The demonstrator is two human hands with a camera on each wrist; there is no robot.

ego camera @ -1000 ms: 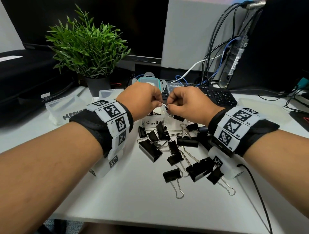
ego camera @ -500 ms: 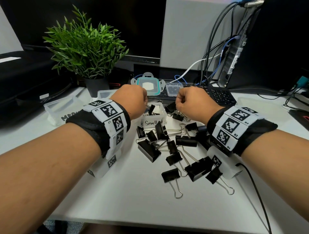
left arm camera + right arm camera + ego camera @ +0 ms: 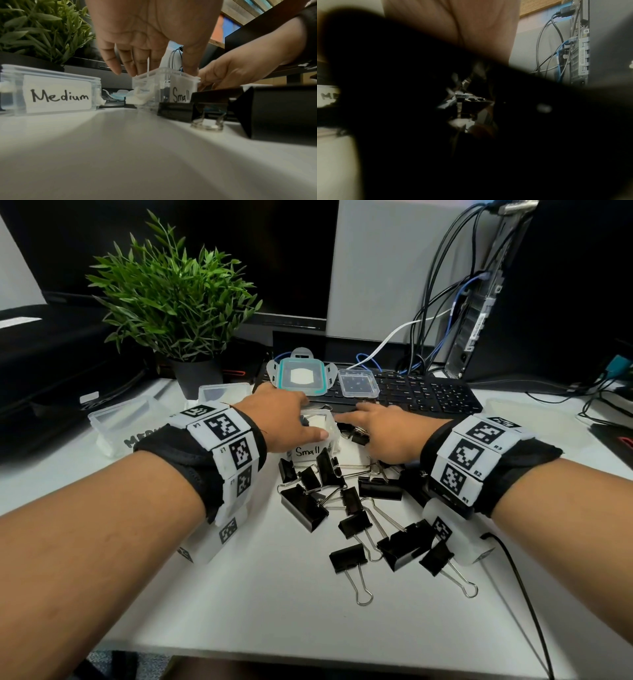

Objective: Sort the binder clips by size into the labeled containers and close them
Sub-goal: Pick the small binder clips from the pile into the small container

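The clear container labelled Small (image 3: 320,422) (image 3: 164,75) stands mid-table with black clips inside. My left hand (image 3: 289,419) (image 3: 150,54) reaches over it from above, its thumb (image 3: 318,434) on the near rim and its fingers over the far side, gripping it. My right hand (image 3: 383,433) (image 3: 231,73) lies just right of the container, fingers stretched low over a few small clips (image 3: 358,434); its fingertips are hidden. A pile of black binder clips (image 3: 349,501) of mixed sizes lies in front. The Medium container (image 3: 120,422) (image 3: 51,93) stands open at the left. The right wrist view is mostly dark.
A teal-rimmed lid (image 3: 301,376) and a small clear lid (image 3: 358,383) rest on the keyboard (image 3: 428,395) behind the containers. A potted plant (image 3: 171,296) stands at back left, and cables and a computer tower (image 3: 479,302) at back right. A black cable (image 3: 524,594) runs along the table's right side.
Both hands were raised fists, pulling a clip between them and then parting. They have dropped and spread their fingers, the left onto the Small container and the right onto clips beside it.
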